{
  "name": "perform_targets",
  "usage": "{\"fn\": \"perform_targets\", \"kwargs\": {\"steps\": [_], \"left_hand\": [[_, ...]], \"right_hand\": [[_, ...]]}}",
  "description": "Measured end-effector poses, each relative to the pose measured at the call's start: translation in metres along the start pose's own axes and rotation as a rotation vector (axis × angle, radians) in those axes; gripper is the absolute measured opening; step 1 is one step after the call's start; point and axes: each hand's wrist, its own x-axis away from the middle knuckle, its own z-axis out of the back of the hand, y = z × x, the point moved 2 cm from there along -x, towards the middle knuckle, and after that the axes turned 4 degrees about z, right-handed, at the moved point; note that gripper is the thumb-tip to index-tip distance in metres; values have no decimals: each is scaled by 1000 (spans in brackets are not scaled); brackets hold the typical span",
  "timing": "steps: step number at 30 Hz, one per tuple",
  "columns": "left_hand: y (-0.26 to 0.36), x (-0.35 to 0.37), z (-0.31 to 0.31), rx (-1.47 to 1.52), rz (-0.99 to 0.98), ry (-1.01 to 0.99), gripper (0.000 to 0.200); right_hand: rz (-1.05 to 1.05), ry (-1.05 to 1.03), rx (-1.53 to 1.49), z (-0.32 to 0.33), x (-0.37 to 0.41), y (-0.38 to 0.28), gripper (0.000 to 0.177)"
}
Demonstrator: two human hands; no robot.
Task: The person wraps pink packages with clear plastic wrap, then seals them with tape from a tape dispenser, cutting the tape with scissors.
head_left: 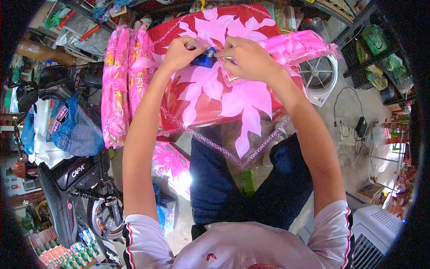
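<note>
My left hand (182, 54) is closed, its fingertips pinching the left edge of a small shiny dark-blue packet (205, 59). My right hand (248, 58) has curled fingers close to the packet's right side; what they pinch is too small to make out. Partly under that hand lies a small clear-wrapped item (229, 79) with a pinkish-red edge. Beneath both hands spreads a clear plastic sheet with pink leaf shapes (199, 85), over a red surface (210, 110). One corner of the sheet hangs down toward my knees.
Pink wrapped bundles (117, 85) stand at the left, and another pink bundle (298, 47) lies at the right. A round fan (317, 74) is behind it. A black bicycle (74, 179) with blue bags (74, 127) is at the left. A cable with adapter (361, 127) lies on the floor.
</note>
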Motion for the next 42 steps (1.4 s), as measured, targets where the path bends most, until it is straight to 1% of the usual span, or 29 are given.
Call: {"fn": "perform_targets", "kwargs": {"steps": [3,6,9,12,15,18,21,24,27,30,33,34,36,37,38,39,40,41,42], "left_hand": [[7,3,0,-38,-51,43,57],[7,3,2,-139,-16,12,38],[7,4,2,-154,-62,29,40],[7,5,0,-134,-57,63,45],[5,5,-3,-22,-15,85,48],[2,1,0,-10,66,5,46],[0,-2,2,64,140,-13,45],[7,0,4,177,44,85,50],[15,5,12,-76,-147,282,39],[43,21,19,-462,-345,573,30],[80,52,18,-257,-258,394,27],[89,66,13,-70,-130,309,28],[109,98,6,-7,67,135,33],[104,111,-2,-6,99,80,36],[99,125,-10,-2,129,24,39],[124,141,-8,111,320,-100,50],[123,152,-19,221,316,-168,54],[124,167,-28,287,436,-233,51],[133,179,-34,352,555,-297,49]], "right_hand": [[2,-10,41,0,-1,-1,30],[-7,-12,51,-4,-3,0,30],[7,-40,142,-8,-4,0,30],[3,-40,126,-7,-2,0,31],[15,17,64,-2,4,-3,31],[19,25,46,-1,7,-5,31],[30,52,57,-1,9,-7,31],[54,90,66,0,10,-9,30],[61,84,52,4,12,-11,38],[41,122,-14,10,16,-18,50],[37,172,-86,16,25,-23,63],[3,134,-169,21,29,-26,62],[-61,49,-339,32,36,-34,60],[-38,133,-413,31,40,-37,55],[-73,108,-479,30,46,-38,53],[-110,80,-543,33,51,-41,51],[-150,52,-607,37,57,-46,50],[-140,-28,-616,46,62,-50,54],[-155,-44,-627,51,65,-52,54]]}}
